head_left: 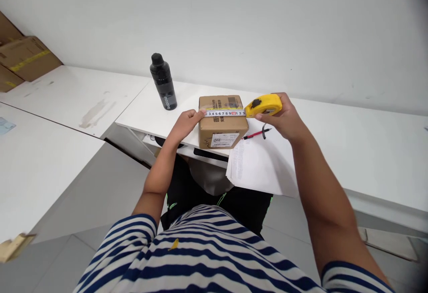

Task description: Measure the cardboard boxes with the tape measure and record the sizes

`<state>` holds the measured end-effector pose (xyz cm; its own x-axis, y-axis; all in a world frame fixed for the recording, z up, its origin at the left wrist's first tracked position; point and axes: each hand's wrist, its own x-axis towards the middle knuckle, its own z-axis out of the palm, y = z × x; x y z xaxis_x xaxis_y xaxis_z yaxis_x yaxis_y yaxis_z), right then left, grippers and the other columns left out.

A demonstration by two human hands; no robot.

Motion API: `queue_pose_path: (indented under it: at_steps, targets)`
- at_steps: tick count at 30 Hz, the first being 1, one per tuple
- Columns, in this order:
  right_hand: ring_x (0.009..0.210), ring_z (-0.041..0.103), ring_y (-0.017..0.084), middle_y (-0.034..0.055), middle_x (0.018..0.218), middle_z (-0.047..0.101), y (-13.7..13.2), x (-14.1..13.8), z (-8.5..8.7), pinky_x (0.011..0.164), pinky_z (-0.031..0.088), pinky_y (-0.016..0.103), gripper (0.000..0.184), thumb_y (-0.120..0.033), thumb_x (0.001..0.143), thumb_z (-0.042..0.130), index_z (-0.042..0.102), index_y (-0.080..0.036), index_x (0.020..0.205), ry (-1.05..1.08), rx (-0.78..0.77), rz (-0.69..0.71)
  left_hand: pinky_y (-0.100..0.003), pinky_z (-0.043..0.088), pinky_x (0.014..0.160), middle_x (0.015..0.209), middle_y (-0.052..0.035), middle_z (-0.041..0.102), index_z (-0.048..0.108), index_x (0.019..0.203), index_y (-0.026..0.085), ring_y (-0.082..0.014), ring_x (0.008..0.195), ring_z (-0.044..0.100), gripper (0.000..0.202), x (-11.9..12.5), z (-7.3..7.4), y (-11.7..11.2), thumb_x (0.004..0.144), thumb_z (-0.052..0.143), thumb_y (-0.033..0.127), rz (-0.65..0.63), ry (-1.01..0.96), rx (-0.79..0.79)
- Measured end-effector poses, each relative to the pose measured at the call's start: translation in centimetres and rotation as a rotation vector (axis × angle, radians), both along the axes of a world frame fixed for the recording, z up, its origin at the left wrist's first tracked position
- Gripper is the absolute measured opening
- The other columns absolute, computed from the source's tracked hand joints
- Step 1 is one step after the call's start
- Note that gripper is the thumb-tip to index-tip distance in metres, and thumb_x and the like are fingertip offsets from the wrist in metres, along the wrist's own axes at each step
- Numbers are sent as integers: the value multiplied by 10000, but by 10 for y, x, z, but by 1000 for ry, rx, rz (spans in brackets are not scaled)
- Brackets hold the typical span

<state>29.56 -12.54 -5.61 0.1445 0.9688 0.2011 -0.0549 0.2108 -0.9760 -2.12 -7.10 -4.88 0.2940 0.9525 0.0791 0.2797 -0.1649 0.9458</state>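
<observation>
A small brown cardboard box with a white label on its front stands near the desk's front edge. Across its top runs the white blade of a tape measure, whose yellow case is just off the box's right side. My right hand is closed around that case. At the box's left edge, my left hand pinches the end of the blade between thumb and finger. Printed sheets of paper lie right of the box, partly hanging over the front edge. A red and black pen rests on them.
On the white desk, a dark bottle stands upright behind and left of the box. Larger cardboard boxes are stacked at the far left. A white wall bounds the desk at the back. Another white table adjoins on the left.
</observation>
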Motion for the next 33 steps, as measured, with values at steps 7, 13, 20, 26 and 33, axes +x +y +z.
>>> queue_pose_path:
  at_steps: [7, 13, 20, 26, 33]
  targets:
    - [908, 708, 177, -49, 960, 730, -7, -7, 0, 742, 648, 324, 632, -236, 495, 1007, 651, -279, 1016, -41, 93, -89, -297, 204, 541, 555, 33, 373, 426, 570, 202, -96, 521, 315, 575, 0, 6, 10, 925, 625, 609, 1, 75, 51]
    - [1086, 697, 257, -12, 1097, 733, -57, -28, 38, 919, 646, 469, 553, -204, 551, 983, 687, -346, 996, -144, 319, -130, -283, 268, 546, 572, 29, 415, 504, 621, 204, -109, 547, 350, 505, -12, 44, -46, 908, 673, 583, 45, -36, 291]
    - [1139, 747, 300, 37, 1242, 751, -152, -64, 0, 897, 673, 520, 548, -190, 761, 855, 675, -437, 1216, -299, 427, 144, -255, 340, 568, 658, 26, 479, 512, 723, 197, -95, 597, 408, 508, 12, -3, -136, 901, 636, 656, -452, -167, 97]
    - [1347, 632, 302, 103, 1466, 607, -170, -121, -83, 1041, 574, 626, 613, -331, 847, 801, 439, -434, 1331, -267, 388, -232, -354, 546, 890, 1229, -141, 658, 596, 1156, 225, -238, 1088, 668, 798, 52, -69, -149, 711, 622, 887, -634, -517, -239]
    - [1421, 535, 373, 117, 1445, 629, -133, -48, -86, 1234, 265, 695, 583, -681, 1005, 289, 620, -341, 1344, -794, 297, -212, -384, 571, 818, 988, -111, 758, 699, 994, 192, -246, 885, 720, 763, 60, -92, -124, 601, 768, 842, -499, -369, -100]
